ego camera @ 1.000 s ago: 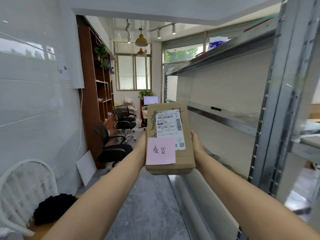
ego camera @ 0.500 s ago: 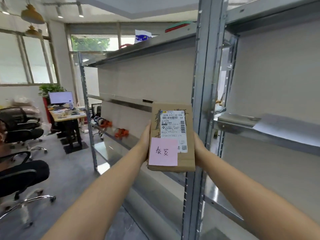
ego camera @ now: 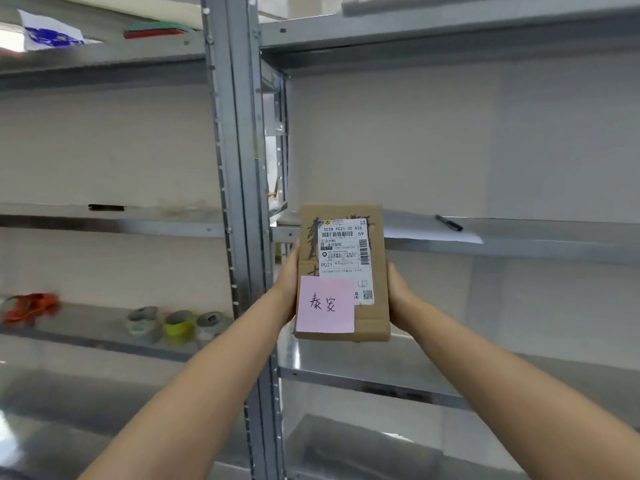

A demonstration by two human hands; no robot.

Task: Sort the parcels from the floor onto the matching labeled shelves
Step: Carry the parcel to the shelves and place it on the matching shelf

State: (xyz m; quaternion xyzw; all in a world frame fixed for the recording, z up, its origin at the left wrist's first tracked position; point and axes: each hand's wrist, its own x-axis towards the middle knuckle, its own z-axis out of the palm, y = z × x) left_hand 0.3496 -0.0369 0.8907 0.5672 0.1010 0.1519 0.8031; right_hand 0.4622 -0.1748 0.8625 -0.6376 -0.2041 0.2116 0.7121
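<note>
I hold a small brown cardboard parcel (ego camera: 372, 318) upright in front of me with both hands. It carries a white shipping label and a pink sticky note with handwritten characters. My left hand (ego camera: 288, 280) grips its left edge and my right hand (ego camera: 398, 292) grips its right edge. The parcel is in front of the right bay of a grey metal rack, level with the middle shelf (ego camera: 519, 240) and above the lower shelf (ego camera: 381, 368).
A white sheet and a black pen (ego camera: 449, 223) lie on the right bay's middle shelf. A metal upright (ego camera: 239, 168) divides the bays. The left bay's lower shelf holds tape rolls (ego camera: 178, 325) and an orange object (ego camera: 31, 306). A bag (ego camera: 52, 34) lies on top.
My view has swung right, from the office corridor to the rack, and closer to it. The parcel stays in both hands and now faces the right bay.
</note>
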